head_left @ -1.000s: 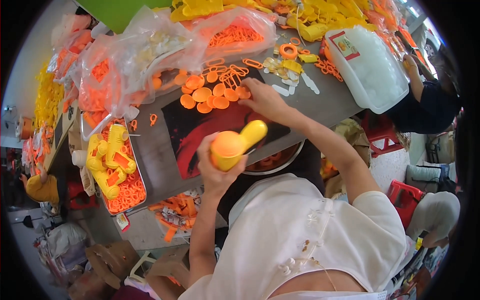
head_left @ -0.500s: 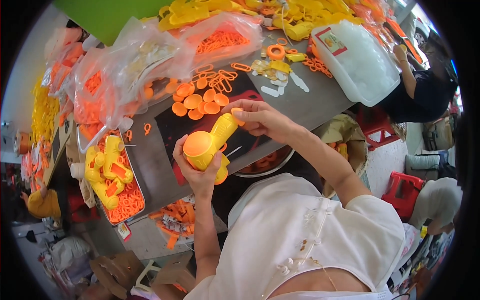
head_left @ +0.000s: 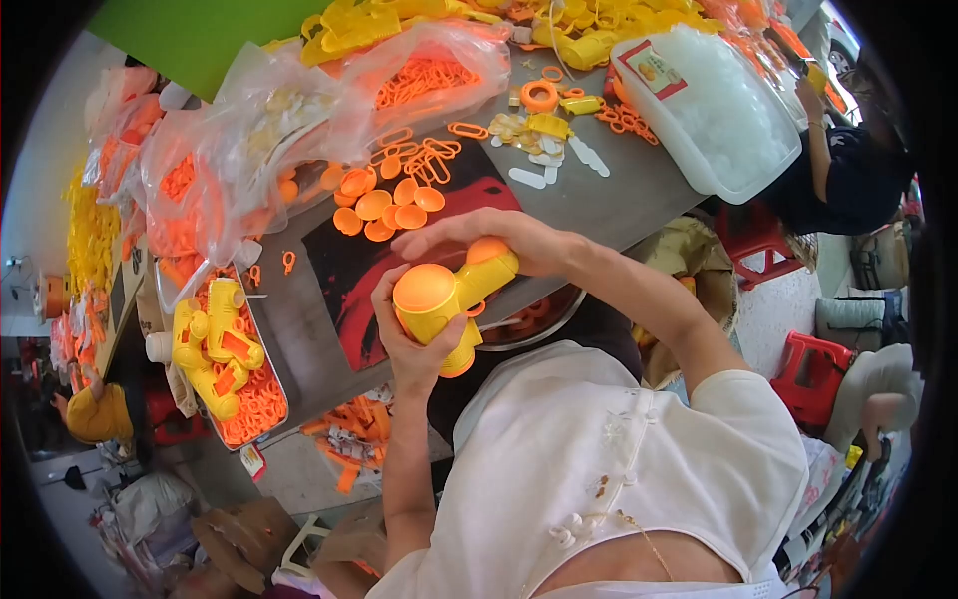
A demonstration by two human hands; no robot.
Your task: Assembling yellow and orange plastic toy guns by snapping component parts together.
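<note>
My left hand (head_left: 407, 344) is wrapped round a yellow plastic toy body (head_left: 437, 323), a thick barrel with tube-like arms and a large orange domed cap (head_left: 424, 288) on its upper end. A smaller orange cap (head_left: 487, 250) sits on the end of the arm that points right. Against that end rests my right hand (head_left: 524, 238), its fingers stretched out to the left and its palm partly hidden. Beyond my hands, several loose orange domed caps (head_left: 374, 205) lie on a dark red-and-black mat (head_left: 344, 265).
At left, a tray (head_left: 284, 404) holds yellow toy bodies over orange links. Clear bags (head_left: 235, 130) of orange parts crowd the back left. A white tub (head_left: 714, 185) stands at back right. A metal bowl (head_left: 539, 334) is below the table edge. Another person (head_left: 838, 170) works at right.
My right hand has gone from pinching the small orange cap at the arm's end to lying stretched against it. The toy body has moved slightly right and its arm has swung lower.
</note>
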